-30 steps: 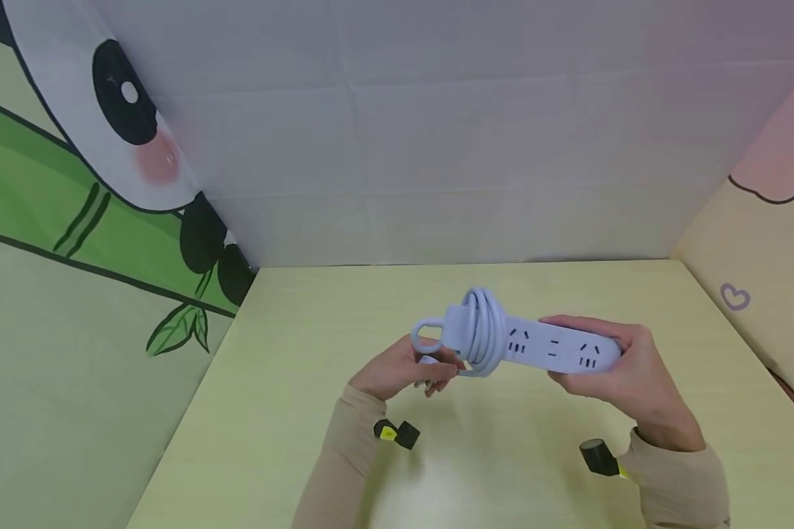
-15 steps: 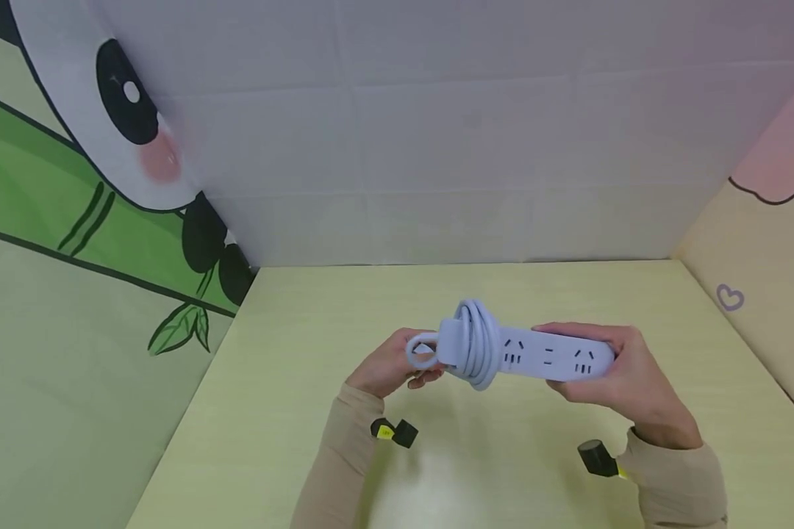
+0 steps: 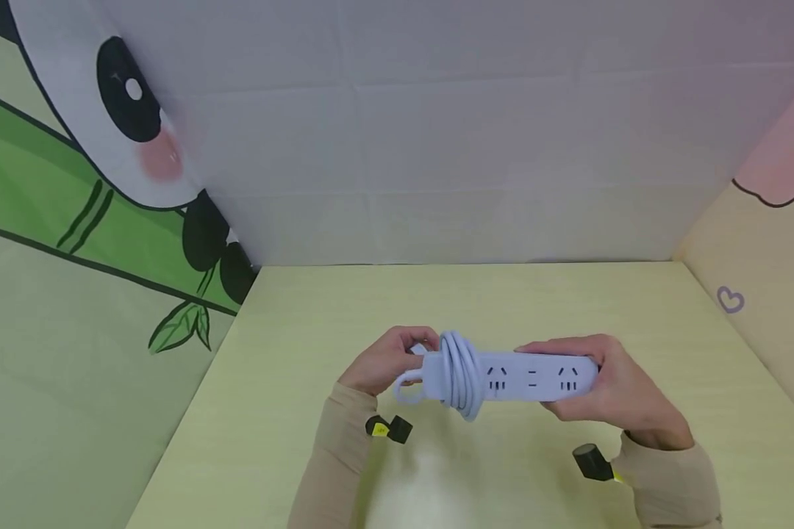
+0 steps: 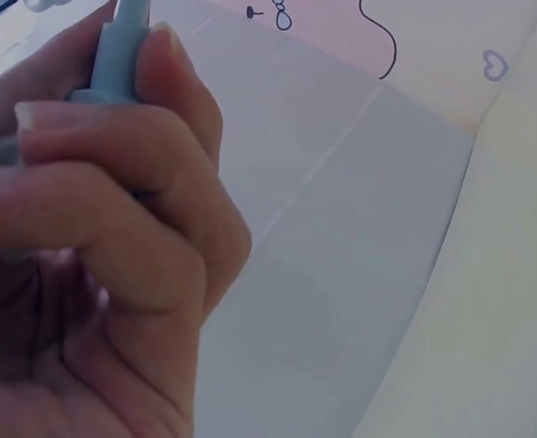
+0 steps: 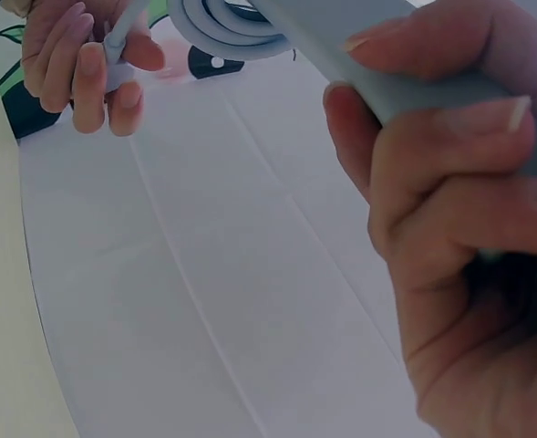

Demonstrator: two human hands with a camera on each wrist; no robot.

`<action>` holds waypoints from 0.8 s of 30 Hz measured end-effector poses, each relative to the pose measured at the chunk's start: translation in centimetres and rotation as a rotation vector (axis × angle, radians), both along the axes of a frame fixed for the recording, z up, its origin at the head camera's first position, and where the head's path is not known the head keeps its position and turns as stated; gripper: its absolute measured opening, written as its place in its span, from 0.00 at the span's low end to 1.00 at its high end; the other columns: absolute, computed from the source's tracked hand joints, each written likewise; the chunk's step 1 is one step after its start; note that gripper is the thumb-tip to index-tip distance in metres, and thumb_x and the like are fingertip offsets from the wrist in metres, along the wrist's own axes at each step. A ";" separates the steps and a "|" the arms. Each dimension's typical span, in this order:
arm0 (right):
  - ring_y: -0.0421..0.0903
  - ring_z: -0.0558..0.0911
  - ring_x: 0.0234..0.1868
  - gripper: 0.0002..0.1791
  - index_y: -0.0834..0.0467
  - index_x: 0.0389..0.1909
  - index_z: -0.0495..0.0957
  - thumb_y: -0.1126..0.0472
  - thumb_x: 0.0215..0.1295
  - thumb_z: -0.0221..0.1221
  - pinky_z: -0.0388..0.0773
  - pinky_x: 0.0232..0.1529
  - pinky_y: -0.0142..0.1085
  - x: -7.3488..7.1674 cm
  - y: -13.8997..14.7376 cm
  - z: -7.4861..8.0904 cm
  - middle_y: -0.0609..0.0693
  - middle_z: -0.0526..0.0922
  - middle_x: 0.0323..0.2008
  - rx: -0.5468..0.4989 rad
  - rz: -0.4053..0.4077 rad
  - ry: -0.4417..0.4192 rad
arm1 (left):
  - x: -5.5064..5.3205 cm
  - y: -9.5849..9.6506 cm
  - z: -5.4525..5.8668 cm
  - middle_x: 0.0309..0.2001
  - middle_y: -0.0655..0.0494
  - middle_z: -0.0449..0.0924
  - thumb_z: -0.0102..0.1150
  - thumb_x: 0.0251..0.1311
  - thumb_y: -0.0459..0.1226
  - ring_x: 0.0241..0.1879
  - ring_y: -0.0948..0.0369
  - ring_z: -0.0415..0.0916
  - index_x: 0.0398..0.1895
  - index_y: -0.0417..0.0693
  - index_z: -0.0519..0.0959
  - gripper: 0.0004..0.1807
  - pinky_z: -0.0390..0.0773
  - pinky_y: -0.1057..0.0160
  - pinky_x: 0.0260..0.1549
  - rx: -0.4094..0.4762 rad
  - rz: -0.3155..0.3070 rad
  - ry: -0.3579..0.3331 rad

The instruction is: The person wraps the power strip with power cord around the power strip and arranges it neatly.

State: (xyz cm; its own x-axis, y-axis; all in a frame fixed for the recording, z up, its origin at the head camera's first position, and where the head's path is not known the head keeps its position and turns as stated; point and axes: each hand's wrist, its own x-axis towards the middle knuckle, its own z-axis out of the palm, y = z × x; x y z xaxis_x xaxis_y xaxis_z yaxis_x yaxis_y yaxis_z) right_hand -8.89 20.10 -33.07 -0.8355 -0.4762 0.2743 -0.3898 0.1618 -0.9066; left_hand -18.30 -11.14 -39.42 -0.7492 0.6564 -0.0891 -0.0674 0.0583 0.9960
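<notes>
A white power strip [image 3: 542,376] is held up over the table, its socket face towards me. Its cord [image 3: 462,376] is wound in several turns round the left end, and a loop [image 3: 406,388] sticks out past that end. My right hand [image 3: 605,386] grips the right end, thumb along the lower edge and fingers over the upper one. Beyond the left end, my left hand [image 3: 389,360] pinches the cord's plug [image 4: 115,59], partly hidden by the strip in the head view. Curled fingers round the plug [image 5: 118,75] also show in the right wrist view.
A pale yellow table [image 3: 317,308] lies under both hands. Behind it rises a whitish creased wall sheet [image 3: 437,147], with printed cartoon panels on the left [image 3: 93,330] and right [image 3: 767,279]. Small black cameras [image 3: 400,430] are strapped at both wrists.
The power strip has come lower, nearer to me and slightly left, turning more level. The left hand with the plug has passed from below the strip's left end to behind its upper edge.
</notes>
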 end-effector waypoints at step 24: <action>0.48 0.87 0.36 0.27 0.54 0.56 0.84 0.73 0.53 0.71 0.85 0.35 0.39 -1.0 -0.3 -1.4 0.50 0.89 0.46 0.142 0.153 -0.075 | 1.1 0.4 2.0 0.52 0.46 0.85 0.70 0.60 0.34 0.50 0.54 0.85 0.54 0.49 0.81 0.19 0.83 0.58 0.50 -0.015 0.092 0.005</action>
